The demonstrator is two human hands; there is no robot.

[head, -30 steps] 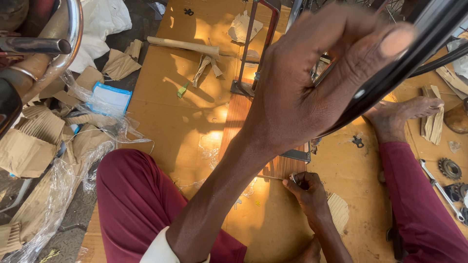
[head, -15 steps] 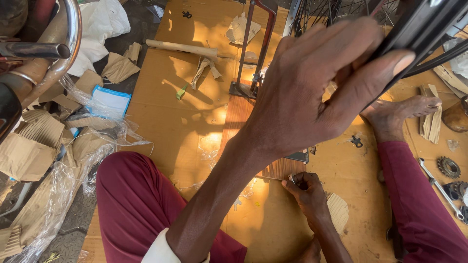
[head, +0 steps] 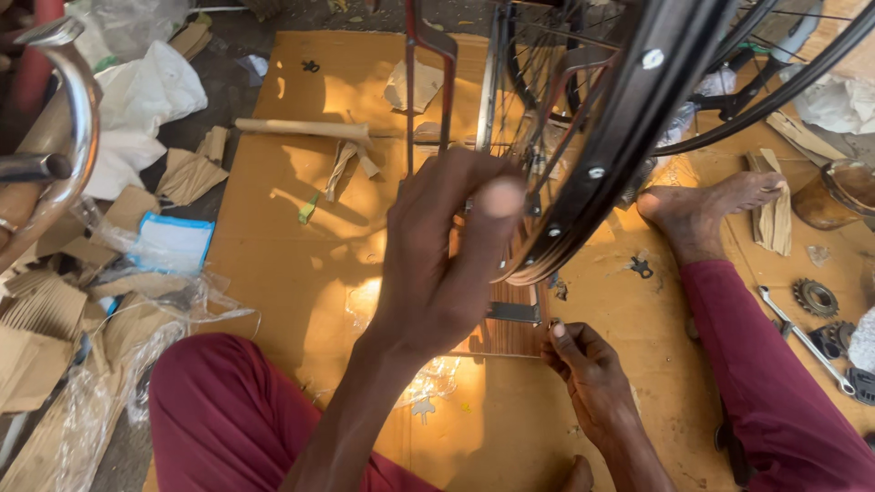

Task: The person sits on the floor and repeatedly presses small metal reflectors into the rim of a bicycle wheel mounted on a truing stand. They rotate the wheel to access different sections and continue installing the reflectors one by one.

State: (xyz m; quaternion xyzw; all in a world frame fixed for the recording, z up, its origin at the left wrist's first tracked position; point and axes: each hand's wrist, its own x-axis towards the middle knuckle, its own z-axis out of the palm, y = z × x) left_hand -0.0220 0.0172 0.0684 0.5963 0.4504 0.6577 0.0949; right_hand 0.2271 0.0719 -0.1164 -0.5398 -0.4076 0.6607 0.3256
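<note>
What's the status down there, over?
Left hand raised at the wheel rim. Right hand pinching a small part, low. Nothing in the way.

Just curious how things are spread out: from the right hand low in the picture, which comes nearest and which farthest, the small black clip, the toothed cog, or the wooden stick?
From the right hand:
1. Small black clip, just up and right.
2. Toothed cog, far right.
3. Wooden stick, upper left, farthest.

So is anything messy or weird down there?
Yes. Torn cardboard scraps and crumpled plastic wrap litter the floor on the left, and a loose sprocket and wrench lie beside the wheel rim.
</note>
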